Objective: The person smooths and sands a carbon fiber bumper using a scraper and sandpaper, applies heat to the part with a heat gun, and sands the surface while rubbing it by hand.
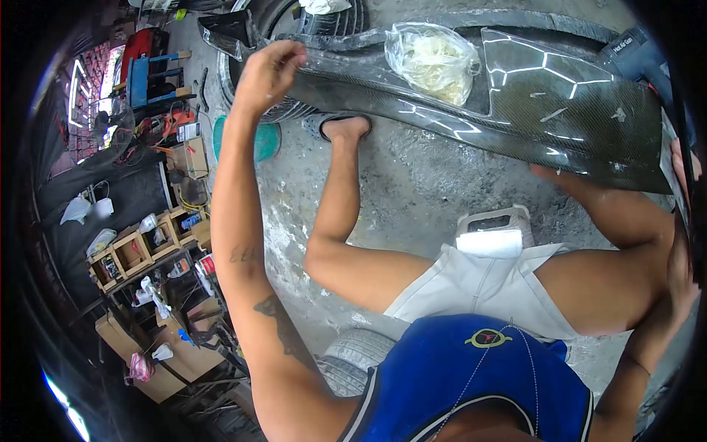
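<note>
A long glossy carbon-fibre panel (pixel 442 131) lies across the floor in front of me, with pale marks on its wide right end. Over its narrow left end is my left hand (pixel 269 77), fingers curled together. Whatever they hold, if anything, does not show. My right hand (pixel 683 276) is at the far right edge of the view, bent at the wrist and distorted. Its fingers are cut off there. Some fingertips (pixel 685 160) show higher on that edge, beside the panel's right end; whose they are I cannot tell. A clear plastic bag (pixel 434 60) of pale yellowish material rests against the panel.
A blue heat gun (pixel 635 57) lies at the upper right. Tyres (pixel 333 20) sit behind the panel, another tyre (pixel 356 357) beside my body. A white roll (pixel 490 243) is by my lap. Wooden shelving (pixel 147 247) with bottles and cardboard boxes (pixel 158 353) stands left.
</note>
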Tool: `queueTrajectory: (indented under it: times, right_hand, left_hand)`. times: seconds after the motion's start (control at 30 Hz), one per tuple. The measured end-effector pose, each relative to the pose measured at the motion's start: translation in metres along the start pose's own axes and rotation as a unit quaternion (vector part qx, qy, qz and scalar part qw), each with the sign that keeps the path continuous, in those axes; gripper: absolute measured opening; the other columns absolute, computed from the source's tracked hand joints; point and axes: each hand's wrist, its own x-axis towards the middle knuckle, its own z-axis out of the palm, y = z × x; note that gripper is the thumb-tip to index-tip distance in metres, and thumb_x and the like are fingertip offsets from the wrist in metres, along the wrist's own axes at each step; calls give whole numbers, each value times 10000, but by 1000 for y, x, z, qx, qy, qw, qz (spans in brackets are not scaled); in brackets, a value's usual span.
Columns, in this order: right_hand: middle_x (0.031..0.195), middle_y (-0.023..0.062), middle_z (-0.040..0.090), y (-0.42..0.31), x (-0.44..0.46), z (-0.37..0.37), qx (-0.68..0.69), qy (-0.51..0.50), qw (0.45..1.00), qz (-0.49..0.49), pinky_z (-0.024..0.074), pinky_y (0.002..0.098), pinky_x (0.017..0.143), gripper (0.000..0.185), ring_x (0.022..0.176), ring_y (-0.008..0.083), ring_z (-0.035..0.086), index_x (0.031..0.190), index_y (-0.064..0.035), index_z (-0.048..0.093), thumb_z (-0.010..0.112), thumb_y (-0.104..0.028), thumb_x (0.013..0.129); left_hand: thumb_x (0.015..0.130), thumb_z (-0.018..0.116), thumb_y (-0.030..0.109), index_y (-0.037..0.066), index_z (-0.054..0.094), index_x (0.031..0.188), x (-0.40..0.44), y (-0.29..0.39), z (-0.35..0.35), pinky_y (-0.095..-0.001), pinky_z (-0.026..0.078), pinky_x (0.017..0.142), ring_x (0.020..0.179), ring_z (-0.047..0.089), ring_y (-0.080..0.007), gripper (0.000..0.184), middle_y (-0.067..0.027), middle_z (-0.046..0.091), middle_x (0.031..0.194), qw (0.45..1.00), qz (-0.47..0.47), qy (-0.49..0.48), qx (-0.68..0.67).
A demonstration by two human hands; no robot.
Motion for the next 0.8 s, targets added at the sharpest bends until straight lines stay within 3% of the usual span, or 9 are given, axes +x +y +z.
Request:
queueTrajectory:
  times: [0.1, 0.27, 0.3, 0.43, 0.47, 0.53, 0.6, 0.67, 0.8]
  right_hand:
    - [1261, 230, 667, 2, -2, 1, 23, 23, 999, -20, 492, 399, 1045, 379, 1191, 340, 642, 1269, 98, 646, 550, 114, 902]
    - [1217, 241, 680, 5, 0, 7, 58, 60, 995, -56, 536, 398, 982, 312, 1123, 349, 673, 1235, 119, 652, 574, 84, 936]
    - [1208, 243, 683, 8, 1, 6, 70, 64, 994, -61, 545, 398, 970, 299, 1110, 351, 679, 1229, 124, 654, 579, 78, 943]
    - [1181, 249, 690, 8, 0, 8, 80, 79, 991, -70, 572, 397, 932, 265, 1069, 356, 697, 1209, 137, 658, 593, 60, 963]
    - [1194, 241, 690, 8, -2, 10, 98, 82, 990, -63, 547, 398, 961, 272, 1090, 349, 685, 1221, 137, 645, 616, 31, 972]
    - [1207, 232, 689, 3, -4, 2, 115, 87, 988, -57, 523, 399, 989, 286, 1111, 342, 673, 1233, 137, 631, 638, 1, 980]
    - [1388, 230, 610, -17, -4, -19, -61, -91, 993, 46, 383, 423, 1174, 542, 1350, 363, 558, 1341, 75, 602, 492, 157, 816]
    - [1386, 234, 611, -24, -4, -14, -52, -75, 994, 53, 386, 425, 1173, 536, 1349, 370, 559, 1334, 83, 605, 483, 155, 817]
    - [1374, 231, 623, -26, -2, -14, -35, -58, 995, 69, 380, 420, 1179, 499, 1342, 366, 569, 1293, 106, 626, 467, 144, 821]
  left_hand:
    - [958, 747, 146, 1, 727, 1039, 0, 29, -35, -260, 530, 763, 833, 656, -75, 168, -26, 743, 892, 996, -68, 21, -61]
    - [943, 770, 116, -5, 742, 1054, 12, 73, -74, -225, 526, 806, 872, 670, -69, 166, 5, 746, 938, 973, -19, 83, -216]
    - [957, 747, 73, -4, 734, 1112, 15, 79, -80, -223, 523, 874, 959, 677, -89, 173, -26, 746, 1023, 971, -29, 64, -229]
    - [951, 750, 109, 17, 753, 1099, 35, 118, -65, -232, 536, 816, 908, 686, -76, 174, -14, 758, 997, 985, 20, 59, -163]
    - [905, 735, 79, 2, 761, 945, 38, 147, -55, -308, 538, 666, 701, 694, -162, 90, -83, 731, 758, 993, 25, 78, -89]
    - [934, 736, 144, 50, 768, 1076, 53, 142, -27, -294, 556, 808, 875, 725, -137, 174, -70, 776, 963, 999, 19, -2, -40]
    - [905, 714, 156, 69, 772, 1053, 69, 124, 17, -381, 568, 815, 869, 744, -267, 181, -148, 763, 955, 986, 153, -28, 51]
    - [879, 703, 125, 45, 757, 1003, 75, 112, 53, -447, 559, 812, 892, 715, -362, 157, -187, 739, 929, 975, 177, -80, 105]
    - [845, 705, 113, 71, 762, 940, 78, 131, 67, -471, 572, 823, 902, 722, -387, 119, -192, 742, 917, 971, 95, -148, 160]
